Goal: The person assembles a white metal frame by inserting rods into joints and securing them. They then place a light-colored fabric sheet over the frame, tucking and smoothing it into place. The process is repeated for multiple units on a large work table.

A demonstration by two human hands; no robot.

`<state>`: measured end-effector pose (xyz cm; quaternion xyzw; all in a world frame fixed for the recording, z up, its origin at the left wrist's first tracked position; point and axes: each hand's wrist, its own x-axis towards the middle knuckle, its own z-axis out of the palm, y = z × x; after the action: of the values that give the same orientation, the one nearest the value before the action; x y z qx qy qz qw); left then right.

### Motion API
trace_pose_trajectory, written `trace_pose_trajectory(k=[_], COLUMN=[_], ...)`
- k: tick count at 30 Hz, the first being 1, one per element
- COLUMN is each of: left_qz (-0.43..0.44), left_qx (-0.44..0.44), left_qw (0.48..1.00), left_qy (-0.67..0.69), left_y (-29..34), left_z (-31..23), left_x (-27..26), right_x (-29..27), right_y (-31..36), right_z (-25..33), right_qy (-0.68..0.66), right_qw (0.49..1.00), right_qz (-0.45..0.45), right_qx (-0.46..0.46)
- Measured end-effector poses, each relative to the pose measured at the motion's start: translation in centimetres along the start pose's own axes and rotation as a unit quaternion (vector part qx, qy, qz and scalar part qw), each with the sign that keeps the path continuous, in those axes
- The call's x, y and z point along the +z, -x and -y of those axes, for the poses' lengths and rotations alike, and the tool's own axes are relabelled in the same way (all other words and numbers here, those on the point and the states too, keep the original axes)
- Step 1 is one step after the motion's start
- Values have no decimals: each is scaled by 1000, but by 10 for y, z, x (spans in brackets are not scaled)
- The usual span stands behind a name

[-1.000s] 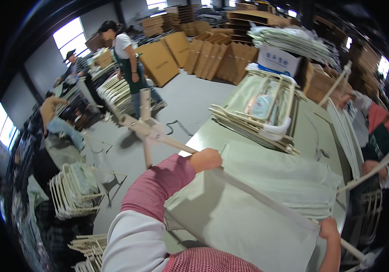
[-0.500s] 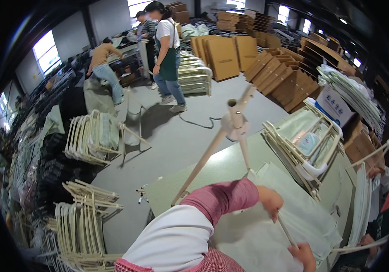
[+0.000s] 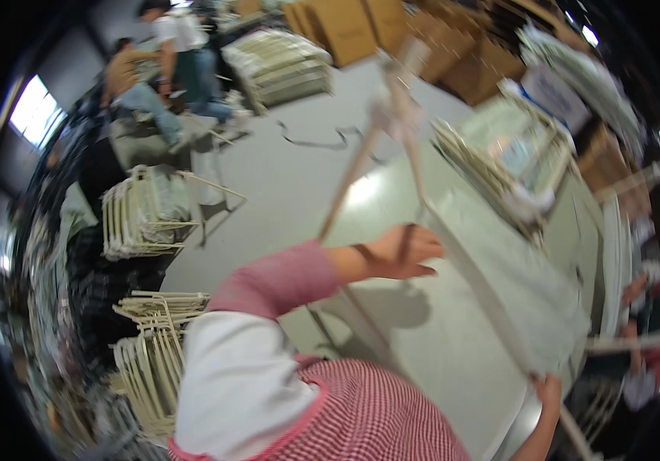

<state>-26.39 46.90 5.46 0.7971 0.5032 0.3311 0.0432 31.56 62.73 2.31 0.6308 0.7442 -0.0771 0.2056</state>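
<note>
My left hand (image 3: 399,252), at the end of a pink sleeve, is closed around a thin tube of a cream metal folding frame (image 3: 393,115). The frame's legs rise from my hand toward a joint near the top of the view. A long tube of the same frame runs down to the right, where my right hand (image 3: 549,390) grips it near its lower end. A pale green fabric panel (image 3: 533,300) hangs along that tube. All of this is above a pale green table (image 3: 430,346). The picture is motion-blurred.
A stack of folded frames (image 3: 499,157) lies on the table's far side. More folded frames (image 3: 145,211) stand on the grey floor at left, and others (image 3: 145,357) lower down. Cardboard boxes (image 3: 345,23) line the back. People (image 3: 165,46) work at top left; a person in red (image 3: 645,296) is at right.
The view has swung left and down. The frame's joint has risen toward the top of the view, and both hands have stayed on its tubes, the left one nearer the middle.
</note>
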Motion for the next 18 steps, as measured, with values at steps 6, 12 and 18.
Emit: trace_pose_trajectory(k=[6, 12, 18], left_qz=[82, -101, -362], left_qx=[-482, -604, -377], left_qw=[865, 648, 366], left_qy=[114, 453, 770], left_y=[195, 250, 232], left_z=[-102, -74, -13], left_x=[-30, 58, 104], right_x=[-32, -52, -19], right_y=[86, 170, 231], right_z=[96, 248, 293], right_qy=[-156, -264, -216], right_qw=[933, 894, 863], right_qz=[-260, -162, -254], right_qx=[-192, -323, -379])
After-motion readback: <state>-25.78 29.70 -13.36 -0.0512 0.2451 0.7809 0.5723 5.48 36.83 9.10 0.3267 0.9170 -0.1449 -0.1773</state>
